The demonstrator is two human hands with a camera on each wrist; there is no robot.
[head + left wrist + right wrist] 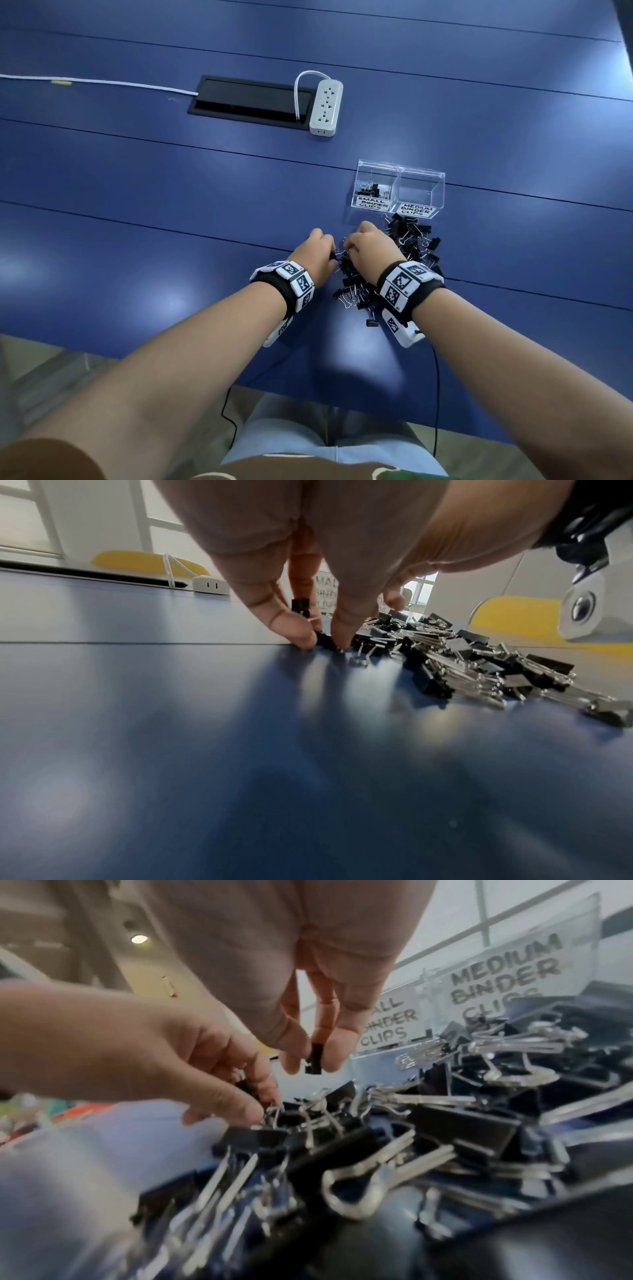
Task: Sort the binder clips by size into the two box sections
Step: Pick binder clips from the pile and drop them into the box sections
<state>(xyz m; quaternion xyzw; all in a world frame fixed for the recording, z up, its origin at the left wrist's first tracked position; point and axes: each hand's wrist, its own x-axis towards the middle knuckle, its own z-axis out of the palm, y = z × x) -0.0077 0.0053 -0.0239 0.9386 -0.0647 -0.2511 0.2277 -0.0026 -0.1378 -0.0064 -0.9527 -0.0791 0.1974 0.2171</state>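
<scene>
A pile of black binder clips (409, 240) of mixed sizes lies on the blue table, just in front of a clear two-section box (399, 171). Its left section (373, 202), labelled SMALL BINDER CLIPS, holds several small clips. The right section (416, 210) is labelled MEDIUM BINDER CLIPS. My left hand (331, 255) pinches a small black clip (325, 641) between thumb and forefinger at the pile's left edge, low on the table. My right hand (313, 1066) holds another small black clip (314, 1058) between thumb and fingers, a little above the pile (377, 1137).
A white power strip (325, 102) lies at the back beside a black cable hatch (246, 97), with a white cable (102, 82) running left. The table's near edge (308, 394) is close to my body. Bare blue tabletop (154, 222) spreads to the left.
</scene>
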